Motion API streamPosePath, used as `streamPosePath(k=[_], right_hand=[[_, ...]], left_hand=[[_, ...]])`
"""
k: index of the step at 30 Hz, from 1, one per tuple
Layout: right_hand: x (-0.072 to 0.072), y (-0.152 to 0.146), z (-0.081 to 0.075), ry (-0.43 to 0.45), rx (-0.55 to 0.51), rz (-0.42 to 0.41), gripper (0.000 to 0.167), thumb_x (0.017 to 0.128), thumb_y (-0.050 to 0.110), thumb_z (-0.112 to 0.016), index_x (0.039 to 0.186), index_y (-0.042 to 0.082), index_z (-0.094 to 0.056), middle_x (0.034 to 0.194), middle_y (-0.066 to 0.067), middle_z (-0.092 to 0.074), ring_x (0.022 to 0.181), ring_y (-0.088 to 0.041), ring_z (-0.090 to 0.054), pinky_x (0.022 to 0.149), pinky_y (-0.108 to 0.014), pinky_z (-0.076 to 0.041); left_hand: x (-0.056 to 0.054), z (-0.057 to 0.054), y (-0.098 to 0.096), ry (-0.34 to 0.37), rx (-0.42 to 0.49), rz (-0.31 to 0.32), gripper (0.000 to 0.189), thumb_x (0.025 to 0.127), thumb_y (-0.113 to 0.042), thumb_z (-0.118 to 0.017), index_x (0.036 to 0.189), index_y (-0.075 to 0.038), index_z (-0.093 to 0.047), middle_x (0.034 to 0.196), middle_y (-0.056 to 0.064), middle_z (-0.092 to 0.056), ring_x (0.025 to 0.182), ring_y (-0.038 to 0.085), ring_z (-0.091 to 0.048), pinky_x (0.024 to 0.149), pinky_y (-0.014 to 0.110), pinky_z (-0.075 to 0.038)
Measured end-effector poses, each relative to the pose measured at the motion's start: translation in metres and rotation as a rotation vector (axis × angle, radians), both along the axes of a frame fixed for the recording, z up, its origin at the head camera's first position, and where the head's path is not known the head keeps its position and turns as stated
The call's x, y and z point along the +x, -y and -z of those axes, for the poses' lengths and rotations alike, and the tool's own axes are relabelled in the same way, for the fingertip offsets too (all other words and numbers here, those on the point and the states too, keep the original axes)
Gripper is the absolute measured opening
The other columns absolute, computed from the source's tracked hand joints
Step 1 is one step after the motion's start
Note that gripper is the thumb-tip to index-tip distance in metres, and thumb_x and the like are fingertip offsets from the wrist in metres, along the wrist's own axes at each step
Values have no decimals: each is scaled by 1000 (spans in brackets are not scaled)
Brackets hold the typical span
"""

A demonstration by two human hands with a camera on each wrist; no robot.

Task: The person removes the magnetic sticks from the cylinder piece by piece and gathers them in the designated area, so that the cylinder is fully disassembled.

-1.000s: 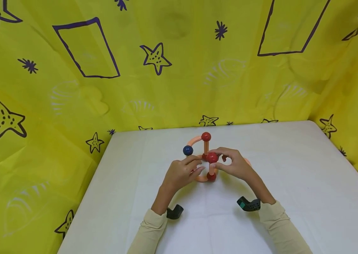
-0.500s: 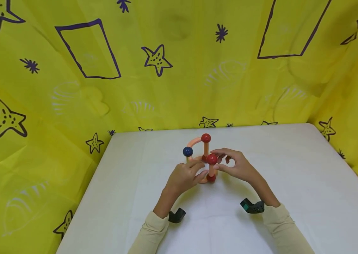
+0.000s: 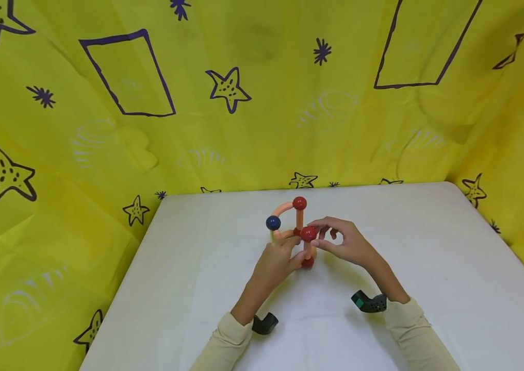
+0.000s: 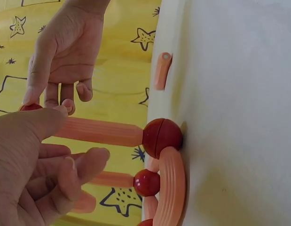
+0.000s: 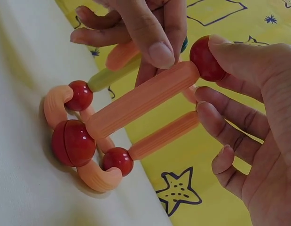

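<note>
A frame of magnetic sticks and balls stands on the white table. My right hand (image 3: 346, 242) pinches the red ball (image 5: 207, 59) on top of the near upright orange stick (image 5: 145, 101), with thumb and index finger. Just below that ball, my left hand (image 3: 273, 265) pinches the stick's upper end. A red ball (image 4: 162, 138) joins the stick's foot to a curved orange stick (image 4: 171, 188) on the table. Behind, a blue ball (image 3: 273, 223) and another red ball (image 3: 299, 203) top two more uprights, linked by a curved orange stick (image 3: 282, 209).
A loose orange stick (image 4: 163, 70) lies on the table beyond the frame; my right hand hides it in the head view. Yellow patterned cloth (image 3: 252, 139) hangs behind the table (image 3: 197, 247). Dark wrist devices (image 3: 265, 323) sit under both wrists.
My left hand has moved right, from beside the near upright onto its upper end, and its fingers have closed there. My right hand stays at the red ball, its thumb slightly shifted.
</note>
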State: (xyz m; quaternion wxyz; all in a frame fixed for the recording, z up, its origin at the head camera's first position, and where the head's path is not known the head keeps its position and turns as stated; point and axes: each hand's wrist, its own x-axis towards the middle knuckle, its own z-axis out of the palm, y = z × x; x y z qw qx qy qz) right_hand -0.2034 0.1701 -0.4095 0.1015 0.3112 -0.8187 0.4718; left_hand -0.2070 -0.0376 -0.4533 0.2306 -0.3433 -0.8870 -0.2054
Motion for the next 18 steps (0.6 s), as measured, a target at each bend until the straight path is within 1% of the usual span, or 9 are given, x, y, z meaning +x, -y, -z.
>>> streamPosePath(k=[3,4,6,8,10,12,15,18], right_hand=[[2,0,-1,4,-4,5,33,81,-2,-74,113,1,-67,93,-8,-68,78,-18,-57,64,-26,-42],[1,0,-1,5,-3,6,33,81,-2,-74,113,1,-67,93,-8,-68,78,-18,-57,64,-26,-42],[1,1,1,14,0,9,34,81,-2,-74,114,2,-66,95,-8,-69,79,-21,-58,65,-26,-43],[0,1,2,27,3,10,35,81,-1,-75,115,2,-66,97,-9,-69,80,-24,-58,65,-26,-43],[0,1,3,35,8,10,36,81,-1,-75,115,2,-66,98,-9,-69,82,-26,-59,66,-26,-44],[0,2,3,37,12,8,36,81,0,-75,116,2,-66,99,-9,-69,83,-27,-59,67,-27,-44],[-2,3,3,36,17,6,37,80,0,-76,116,2,-66,98,-9,-69,83,-29,-59,67,-27,-44],[-2,5,2,41,25,5,38,81,2,-76,117,2,-65,100,-10,-70,85,-28,-60,67,-31,-46]], left_hand=[[1,2,-4,79,56,1,27,87,-25,-75,102,-4,-69,106,8,-71,66,13,-64,57,8,-44],[0,3,-5,99,69,-1,25,87,-24,-75,102,-5,-69,106,8,-70,72,14,-65,61,9,-47],[-1,3,-7,136,95,-1,24,87,-23,-75,102,-5,-70,104,7,-70,83,16,-67,70,12,-51],[-2,4,-9,174,120,0,23,87,-21,-75,103,-6,-70,102,6,-71,92,16,-66,77,15,-53],[-3,5,-11,208,127,-5,24,87,-21,-74,106,-6,-70,101,5,-71,97,16,-66,79,15,-53],[-2,6,-13,256,131,-21,28,88,-22,-73,111,-7,-70,101,4,-72,100,17,-66,75,12,-52],[-1,9,-15,301,126,-50,30,91,-24,-70,116,-8,-68,102,4,-72,88,14,-68,64,7,-47],[1,10,-17,322,133,-63,32,93,-25,-67,120,-8,-65,100,4,-73,71,9,-65,54,7,-41]])
